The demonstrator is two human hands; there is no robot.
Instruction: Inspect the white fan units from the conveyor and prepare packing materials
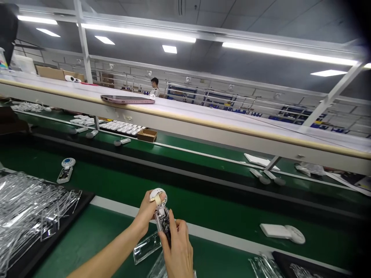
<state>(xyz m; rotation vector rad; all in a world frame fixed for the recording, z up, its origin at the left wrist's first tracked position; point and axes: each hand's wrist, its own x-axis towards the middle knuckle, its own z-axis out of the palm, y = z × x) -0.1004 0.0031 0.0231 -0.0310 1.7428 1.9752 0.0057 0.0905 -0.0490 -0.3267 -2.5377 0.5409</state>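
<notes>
Fingers of the left hand point(146, 216) pinch the round white head of a small handheld device point(160, 210), while the right hand point(178, 251) grips its lower body, holding it above the green belt point(121, 193). Clear plastic pieces point(146, 247) lie just beneath. No writing is readable on it.

Both forearms bare, entering from bottom edge and converging at lower centre. Left hand point(148, 214) reaches up and right from lower left, wrist straight, fingers curled closed in a pinch; pale tape wraps one fingertip point(157, 199). Right hand point(177, 247) rises from bottom, back toward camera, thumb point(171, 221) extended upward, fingers folded in a grip. Hands nearly touching, left slightly higher.
</notes>
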